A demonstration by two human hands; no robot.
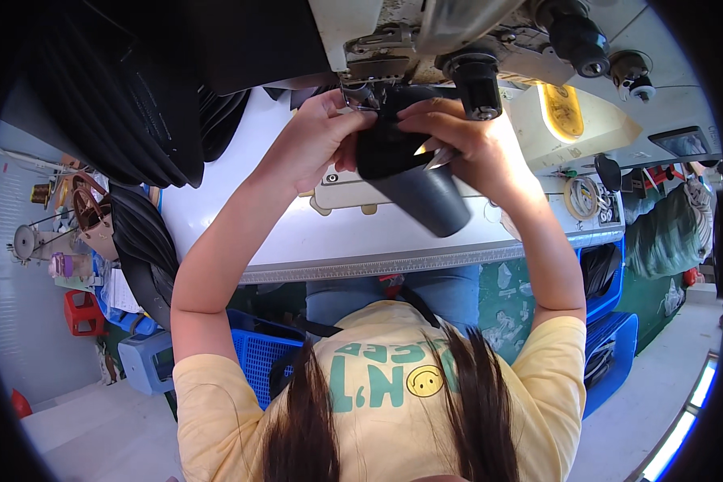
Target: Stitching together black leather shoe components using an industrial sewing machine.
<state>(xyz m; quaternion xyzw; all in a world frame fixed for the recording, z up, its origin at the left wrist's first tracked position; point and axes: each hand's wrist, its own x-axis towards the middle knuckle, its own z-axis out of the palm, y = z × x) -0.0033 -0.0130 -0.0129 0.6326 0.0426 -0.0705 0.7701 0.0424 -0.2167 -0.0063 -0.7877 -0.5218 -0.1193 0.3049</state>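
Observation:
Under the head of a sewing machine [377, 68], a black, leather-like piece [426, 201] curves down over the machine bed, its lower end wide and rounded. My left hand [321, 140] is closed beside the presser foot [363, 98], thumb and fingers pinching the piece's upper left edge. On the other side, my right hand [470, 145] presses the same piece near the needle with its thumb and forefinger. Pointed metal blades, seemingly thread snips [440, 156], stick out from the right palm. The needle tip and the stitched edge are hidden.
Stacked black sheets [120, 96] hang at the far left. A white table [217, 201] with a ruler strip [394, 263] along its front edge lies before me. Blue baskets [261, 353] stand below, and a roll of tape [580, 198] lies at right.

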